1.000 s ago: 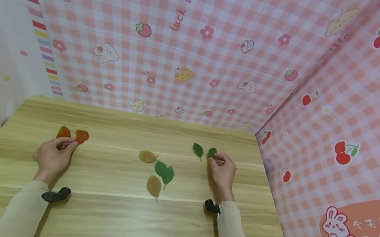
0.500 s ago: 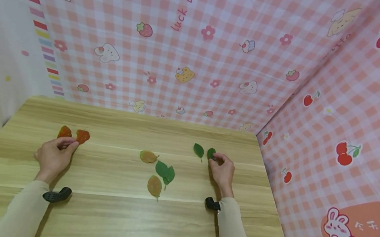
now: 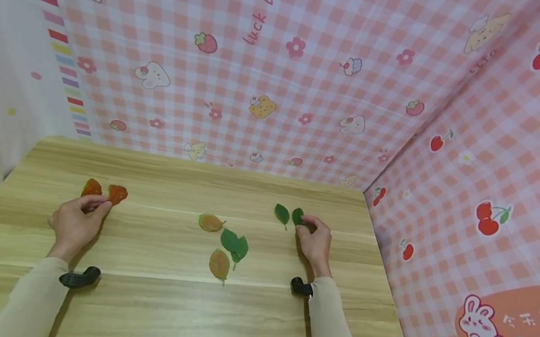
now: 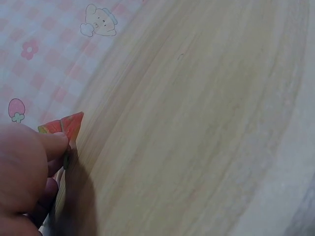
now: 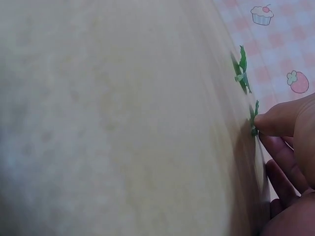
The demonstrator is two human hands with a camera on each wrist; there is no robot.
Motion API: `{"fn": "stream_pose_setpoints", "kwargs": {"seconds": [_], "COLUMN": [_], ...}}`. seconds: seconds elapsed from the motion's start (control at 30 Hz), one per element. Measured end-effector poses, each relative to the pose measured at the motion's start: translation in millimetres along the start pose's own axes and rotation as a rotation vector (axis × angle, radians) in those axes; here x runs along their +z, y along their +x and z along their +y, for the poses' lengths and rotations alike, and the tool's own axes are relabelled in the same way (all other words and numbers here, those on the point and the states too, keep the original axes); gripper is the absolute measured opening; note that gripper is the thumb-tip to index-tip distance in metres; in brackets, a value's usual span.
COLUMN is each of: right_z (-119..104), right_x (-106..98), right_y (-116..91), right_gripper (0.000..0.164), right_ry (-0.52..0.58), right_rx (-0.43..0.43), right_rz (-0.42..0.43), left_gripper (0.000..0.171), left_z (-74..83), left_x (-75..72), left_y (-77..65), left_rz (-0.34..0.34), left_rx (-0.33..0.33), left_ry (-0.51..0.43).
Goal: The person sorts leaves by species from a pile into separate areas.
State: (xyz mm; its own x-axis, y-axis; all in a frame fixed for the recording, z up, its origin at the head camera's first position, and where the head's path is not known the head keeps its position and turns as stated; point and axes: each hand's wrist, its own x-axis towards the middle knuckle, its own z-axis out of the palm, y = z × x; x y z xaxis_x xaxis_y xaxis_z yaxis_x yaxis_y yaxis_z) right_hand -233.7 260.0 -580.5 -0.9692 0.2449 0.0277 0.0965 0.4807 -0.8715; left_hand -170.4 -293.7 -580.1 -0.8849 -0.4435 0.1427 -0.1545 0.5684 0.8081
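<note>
On the left of the table, my left hand pinches a red-orange leaf between thumb and fingertips. Another red leaf lies just left of it, partly behind the fingers. The left wrist view shows the pinched red leaf bent and tilted. Over on the right, my right hand pinches a small green leaf at its right edge. Close to its left, apart from it, lies a second green leaf. In the right wrist view, the thumb presses the held green leaf.
Between the hands lie a yellow-orange leaf, overlapping green leaves and another yellowish leaf. They rest on the wood-grain table. A pink checked cloth stands along the back, and another along the right.
My right hand has slid slightly left with the green leaf, bringing it closer to the other green leaf. My left hand and the red leaves stay in place.
</note>
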Motion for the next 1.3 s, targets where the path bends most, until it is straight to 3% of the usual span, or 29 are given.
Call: {"fn": "stream_pose_setpoints", "kwargs": {"seconds": [0.83,1.3], "right_z": [4.3,5.1], "right_x": [5.0,4.7], "right_y": [4.9,3.5], "right_gripper": [0.023,0.024], "right_ry": [-0.020,0.048], "right_rx": [-0.014,-0.042], "right_rz": [0.022,0.019], "left_gripper": [0.028,0.036], "left_z": [-0.4,-3.0], "left_x": [-0.5,-1.4], "left_y": [-2.4,-3.0], "left_rz": [-0.023,-0.050], "left_rx": [-0.012,0.001], "left_ry": [-0.080,-0.070]}}
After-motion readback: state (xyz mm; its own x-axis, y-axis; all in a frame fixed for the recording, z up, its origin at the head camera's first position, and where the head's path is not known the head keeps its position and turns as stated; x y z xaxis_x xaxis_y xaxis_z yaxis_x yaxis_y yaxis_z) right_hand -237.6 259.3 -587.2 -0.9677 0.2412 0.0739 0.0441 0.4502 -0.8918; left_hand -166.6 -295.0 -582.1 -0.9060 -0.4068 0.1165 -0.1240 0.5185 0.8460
